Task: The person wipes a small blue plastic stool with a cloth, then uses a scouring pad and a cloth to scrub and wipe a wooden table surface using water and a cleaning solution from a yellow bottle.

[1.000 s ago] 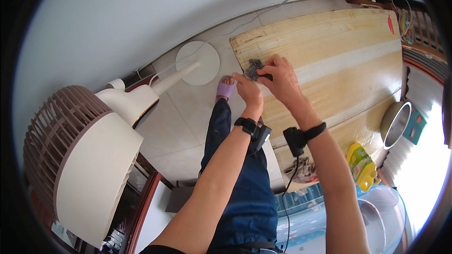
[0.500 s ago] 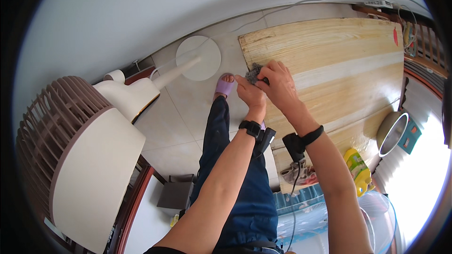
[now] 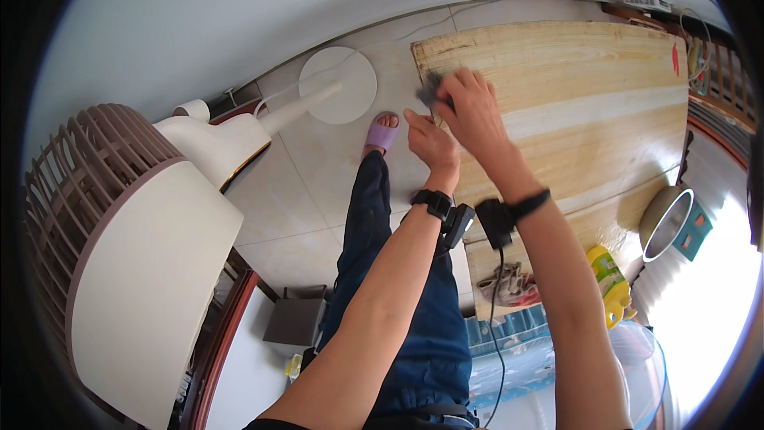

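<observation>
A large pale wooden board [image 3: 573, 87] slants across the upper right, with dark stains along its left end. My right hand [image 3: 471, 107] is closed on a grey steel-wool scourer [image 3: 430, 89], which is blurred by motion at the board's left edge. Just below it, my left hand [image 3: 434, 146] is curled around that same edge, thumb to the left. Its fingertips are partly hidden. Both wrists carry black straps with small black devices, and a cable runs down from the right one.
A white fan [image 3: 151, 263] lies to the left, its round base [image 3: 338, 84] near my slippered foot. A metal basin [image 3: 667, 224], a yellow bottle [image 3: 611, 287] and a crumpled cloth [image 3: 509, 285] are at the right. Clear plastic and a blue patterned cover lie below.
My right hand has moved up along the board's left edge with the scourer, away from my left hand. My left hand has shifted slightly right and down.
</observation>
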The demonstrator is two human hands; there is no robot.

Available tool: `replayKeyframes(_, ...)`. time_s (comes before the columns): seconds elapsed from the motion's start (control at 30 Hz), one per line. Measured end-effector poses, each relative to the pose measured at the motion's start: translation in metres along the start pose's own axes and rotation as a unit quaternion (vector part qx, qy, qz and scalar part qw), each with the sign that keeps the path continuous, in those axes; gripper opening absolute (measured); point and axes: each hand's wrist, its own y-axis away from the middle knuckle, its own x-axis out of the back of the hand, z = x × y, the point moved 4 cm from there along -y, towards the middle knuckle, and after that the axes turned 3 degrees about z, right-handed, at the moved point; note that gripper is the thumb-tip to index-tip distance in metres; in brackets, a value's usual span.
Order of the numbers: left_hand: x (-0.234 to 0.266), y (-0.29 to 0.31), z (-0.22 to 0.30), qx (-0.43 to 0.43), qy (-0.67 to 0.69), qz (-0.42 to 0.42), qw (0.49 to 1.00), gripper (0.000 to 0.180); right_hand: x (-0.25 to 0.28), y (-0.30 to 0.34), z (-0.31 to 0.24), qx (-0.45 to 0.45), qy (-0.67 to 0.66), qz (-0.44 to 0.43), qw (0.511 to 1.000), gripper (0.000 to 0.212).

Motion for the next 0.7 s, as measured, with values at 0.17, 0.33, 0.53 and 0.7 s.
replayKeyframes(0.17,-0.002,0.0,-0.01,0.031,-0.057,0.007,0.998,0.06,0.002,-0.071,-0.001,0.034,0.017,0.022,0.999,0.014)
replayKeyframes(0.33,0.002,-0.004,-0.004,0.024,-0.082,0.013,0.996,0.06,0.001,-0.004,0.003,0.006,-0.05,0.015,0.999,0.015)
replayKeyframes(0.53,-0.003,0.001,0.002,0.048,-0.087,0.023,0.995,0.06,-0.008,-0.067,-0.001,0.001,-0.008,0.054,0.998,0.015)
replayKeyframes(0.7,0.0,-0.004,-0.009,0.015,-0.065,0.022,0.998,0.06,-0.007,-0.044,-0.005,-0.002,-0.024,0.054,0.998,0.016)
